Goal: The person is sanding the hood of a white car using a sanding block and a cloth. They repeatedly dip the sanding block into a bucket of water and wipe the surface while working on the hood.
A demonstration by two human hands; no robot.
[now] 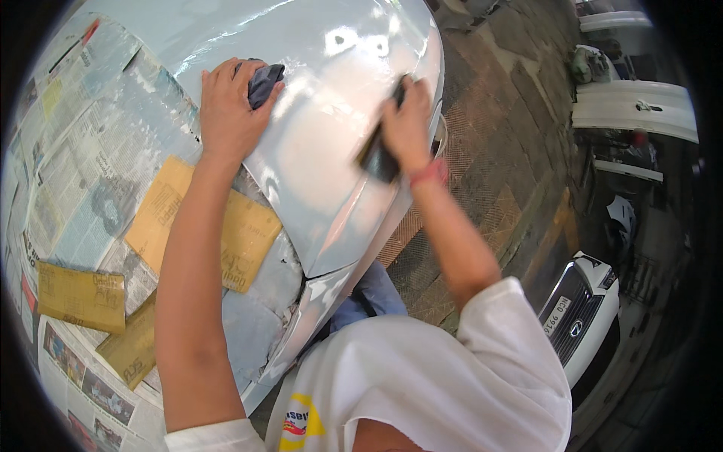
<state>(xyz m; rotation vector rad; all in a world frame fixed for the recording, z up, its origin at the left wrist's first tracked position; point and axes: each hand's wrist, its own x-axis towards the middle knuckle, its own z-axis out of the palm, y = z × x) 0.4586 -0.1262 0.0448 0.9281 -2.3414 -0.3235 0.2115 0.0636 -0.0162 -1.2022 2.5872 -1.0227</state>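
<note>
A pale grey-white car body panel (316,143) with pinkish and lighter sanded patches curves in front of me. My left hand (230,113) rests at its left edge, closed on a crumpled dark grey cloth (265,83). Over the right side of the panel, my right hand (409,124) grips a dark sanding block (379,157), which lies against the surface. Motion smears this hand and the block a little, and the underside of the block is hidden. A red band circles the right wrist.
Newspaper (83,173) covers the surface at left. Several brown sandpaper sheets lie on it, including a folded sheet (81,295) and a sheet beside my left forearm (248,241). At right are a paved floor (489,151), white car panels (636,109) and a white car (580,316).
</note>
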